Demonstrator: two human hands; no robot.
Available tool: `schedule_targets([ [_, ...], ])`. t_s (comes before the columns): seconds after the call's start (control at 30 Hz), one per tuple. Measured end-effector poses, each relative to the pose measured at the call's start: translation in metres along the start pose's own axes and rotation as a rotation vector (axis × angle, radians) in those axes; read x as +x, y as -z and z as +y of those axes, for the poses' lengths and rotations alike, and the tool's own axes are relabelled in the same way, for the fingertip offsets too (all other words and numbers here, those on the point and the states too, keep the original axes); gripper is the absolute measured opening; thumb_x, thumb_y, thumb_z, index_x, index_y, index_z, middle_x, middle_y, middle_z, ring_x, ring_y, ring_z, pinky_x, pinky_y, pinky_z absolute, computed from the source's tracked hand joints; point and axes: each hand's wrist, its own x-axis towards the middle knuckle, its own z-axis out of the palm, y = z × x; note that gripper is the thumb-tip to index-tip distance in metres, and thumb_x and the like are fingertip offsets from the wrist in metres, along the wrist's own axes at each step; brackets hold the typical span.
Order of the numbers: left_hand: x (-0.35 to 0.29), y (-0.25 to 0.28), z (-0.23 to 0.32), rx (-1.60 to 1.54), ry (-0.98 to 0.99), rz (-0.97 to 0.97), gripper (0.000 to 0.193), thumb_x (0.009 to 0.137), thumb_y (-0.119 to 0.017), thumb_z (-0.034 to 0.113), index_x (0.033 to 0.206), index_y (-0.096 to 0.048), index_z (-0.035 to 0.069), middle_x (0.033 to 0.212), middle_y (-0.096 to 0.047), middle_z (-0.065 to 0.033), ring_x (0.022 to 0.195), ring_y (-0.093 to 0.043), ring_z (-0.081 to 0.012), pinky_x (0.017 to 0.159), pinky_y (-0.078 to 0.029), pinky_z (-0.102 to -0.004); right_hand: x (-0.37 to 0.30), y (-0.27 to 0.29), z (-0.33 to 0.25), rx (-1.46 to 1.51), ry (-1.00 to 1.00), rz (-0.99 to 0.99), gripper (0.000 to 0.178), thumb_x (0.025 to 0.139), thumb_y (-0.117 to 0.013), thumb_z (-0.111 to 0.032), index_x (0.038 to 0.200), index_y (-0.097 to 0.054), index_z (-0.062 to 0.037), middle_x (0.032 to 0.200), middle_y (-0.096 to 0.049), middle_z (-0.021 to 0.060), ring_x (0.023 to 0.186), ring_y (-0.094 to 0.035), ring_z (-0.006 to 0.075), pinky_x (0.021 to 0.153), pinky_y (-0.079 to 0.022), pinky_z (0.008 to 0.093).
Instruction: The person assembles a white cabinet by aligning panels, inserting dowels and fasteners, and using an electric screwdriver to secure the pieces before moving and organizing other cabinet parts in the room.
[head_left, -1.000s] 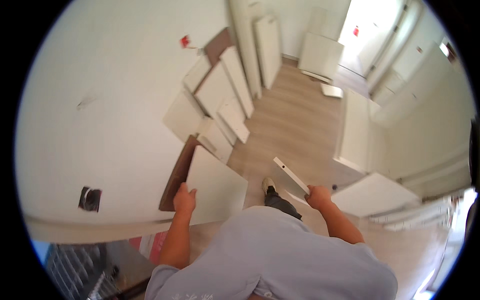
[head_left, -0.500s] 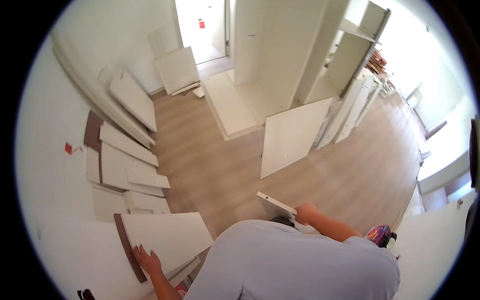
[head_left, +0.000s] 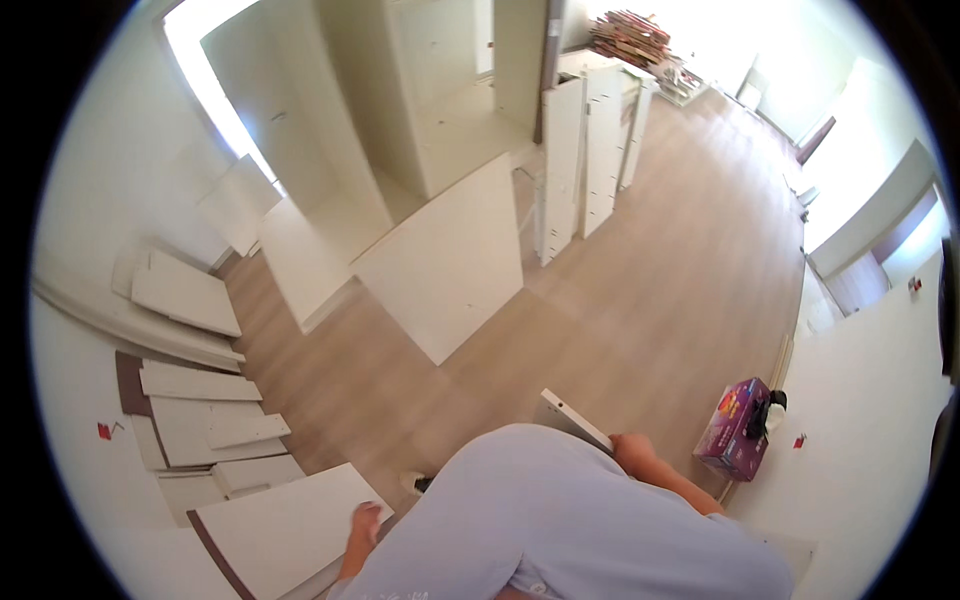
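Note:
My right hand (head_left: 632, 453) is closed round the end of a white panel (head_left: 576, 421) with a small hole in its edge. The panel is tilted in front of me, its lower part hidden behind my clothing. At the lower left my left hand (head_left: 366, 521) is by the right side of a white board (head_left: 285, 525) with a brown edge strip. Its fingers are loosely bent and a little blurred, with nothing seen in them. That board leans at the left wall among other boards.
More white boards (head_left: 220, 425) lie along the left wall. A large white panel (head_left: 450, 260) stands tilted against a cabinet frame (head_left: 350, 120). Narrow drilled panels (head_left: 600, 150) stand behind it. A purple box (head_left: 735, 430) sits by the right wall; a pile of planks (head_left: 630, 38) lies far off.
My view has swung to the right. My left hand has left the brown-edged side of the board and come toward its other side. The right hand keeps its hold on the panel.

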Motion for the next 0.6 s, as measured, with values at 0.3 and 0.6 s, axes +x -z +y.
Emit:
schedule_targets([
  [0.3, 0.163, 0.053, 0.244, -0.295, 0.157, -0.275, 0.046, 0.093, -0.069, 0.037, 0.125, -0.070, 0.005, 0.116, -0.074, -0.0181, 0.104, -0.071, -0.0337, 0.088, -0.056, -0.0428, 0.033, -0.019, 0.131, 0.206, -0.208, 0.095, 0.034, 0.079, -0.068, -0.032, 0.107, -0.074, -0.0127, 0.098, -0.074, 0.0192, 0.095, -0.070, 0.0402, 0.083, -0.057, 0.0504],
  [0.6, 0.395, 0.132, 0.244, -0.679, 0.401, 0.057, 0.016, 0.093, -0.064, 0.023, 0.089, -0.065, 0.008, 0.072, -0.060, -0.0051, 0.057, -0.055, -0.0179, 0.045, -0.041, -0.0374, 0.078, 0.042, 0.181, 0.429, -0.545, 0.167, 0.037, 0.077, -0.071, -0.030, 0.107, -0.075, -0.0096, 0.099, -0.074, 0.0213, 0.096, -0.071, 0.0417, 0.085, -0.057, 0.0509],
])
